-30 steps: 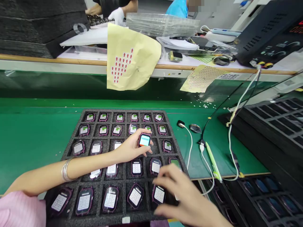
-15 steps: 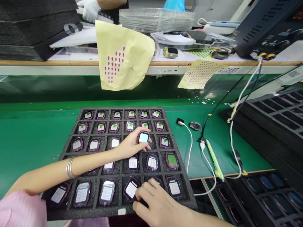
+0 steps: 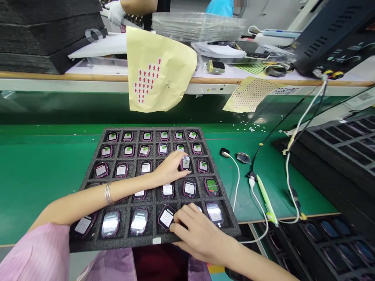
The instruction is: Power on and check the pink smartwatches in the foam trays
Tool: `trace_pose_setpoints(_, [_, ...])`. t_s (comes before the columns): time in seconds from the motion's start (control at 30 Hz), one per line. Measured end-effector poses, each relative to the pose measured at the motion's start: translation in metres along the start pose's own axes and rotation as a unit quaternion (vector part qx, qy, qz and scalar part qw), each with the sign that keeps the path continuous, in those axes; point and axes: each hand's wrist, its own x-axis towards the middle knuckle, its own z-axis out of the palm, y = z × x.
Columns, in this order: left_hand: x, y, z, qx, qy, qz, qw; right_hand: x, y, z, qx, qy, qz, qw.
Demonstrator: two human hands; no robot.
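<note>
A black foam tray (image 3: 96, 245) lies before me, its compartments holding purple-rimmed smartwatches, most with lit screens of white tables or green blocks. My left hand (image 3: 170, 168) reaches across it, thumb and fingers around the sides of one smartwatch (image 3: 185, 163), which sits in or just over a compartment of the third row from the back, right of the middle. At the front edge, my right hand (image 3: 202, 234) is curled over the tray's rim. Its fingers partly cover a front-row watch, and a tilted smartwatch (image 3: 166, 217) lies just left of them.
On the right lie a white cable (image 3: 236, 183), a light green pen (image 3: 265, 197) and a dark plug. More foam trays (image 3: 331, 142) are stacked there. A shelf (image 3: 102, 84) crosses the back, with yellow sticker sheets hanging from it. Beyond it shows another person's gloved hand (image 3: 116, 13).
My left hand has lowered its watch from above the tray to the compartment, and the screen has gone from bright pale blue to a dimmer display. My right hand stays at the rim.
</note>
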Motion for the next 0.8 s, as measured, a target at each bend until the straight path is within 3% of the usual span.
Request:
trace_pose_setpoints(0.1, [0.006, 0.007, -0.005, 0.034, -0.02, 0.013, 0.999, 0.002, 0.005, -0.011, 0.023, 0.006, -0.011, 1.0])
trace_pose_setpoints(0.2, [0.0, 0.017, -0.027, 0.124, -0.057, 0.026, 0.99, 0.006, 0.019, -0.028, 0.052, 0.047, -0.009, 0.998])
trace_pose_setpoints(0.33, [-0.029, 0.024, -0.071, 0.302, -0.128, -0.013, 0.945, 0.025, 0.054, -0.045, 0.046, 0.086, 0.017, 0.995])
trace_pose_setpoints(0.47, [-0.058, 0.019, -0.098, 0.409, -0.171, -0.088, 0.892, 0.064, 0.084, -0.046, -0.02, 0.055, 0.01, 0.998])
trace_pose_setpoints(0.67, [-0.064, 0.002, -0.098, 0.415, -0.2, -0.071, 0.885, 0.103, 0.084, -0.042, -0.124, -0.014, 0.02, 0.992])
trace_pose_setpoints(0.8, [-0.067, -0.021, -0.088, 0.419, -0.141, -0.057, 0.895, 0.103, 0.079, -0.041, -0.133, -0.047, 0.042, 0.989])
